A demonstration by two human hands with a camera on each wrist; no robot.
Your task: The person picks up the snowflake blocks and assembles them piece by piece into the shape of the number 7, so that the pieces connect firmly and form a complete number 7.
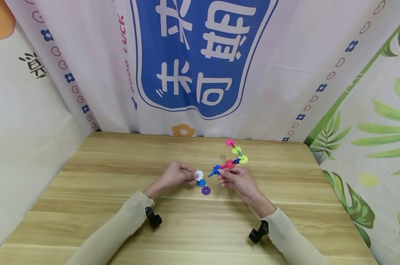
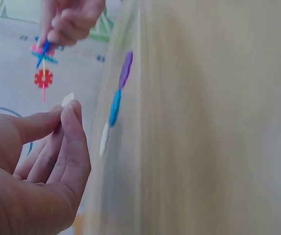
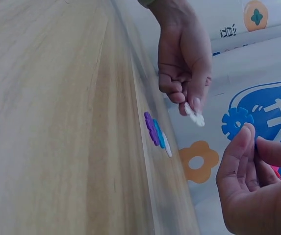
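Note:
My left hand [image 1: 176, 175] pinches a white snowflake disc [image 2: 67, 99] between thumb and fingertips, above the table. A purple disc [image 1: 205, 190], a light-blue disc [image 1: 201, 183] and another white disc [image 2: 104, 139] lie in a row on the wood just beyond and below it. To the right, my right hand [image 1: 237, 182] grips the near end of a zigzag chain of interlocked discs by a blue disc [image 1: 216, 169]. A red disc [image 1: 229, 164], a yellow disc [image 1: 243, 159] and a pink disc [image 1: 230, 142] follow along the chain, which leads away from me. The two hands are apart.
The wood-grain table [image 1: 120, 176] ends at a printed curtain [image 1: 193, 121] behind the hands. Patterned cloth [image 1: 365, 129] hangs at the right and pale cloth [image 1: 24, 129] at the left. A black wrist camera [image 1: 153, 218] sits on the left sleeve, another [image 1: 259, 232] on the right.

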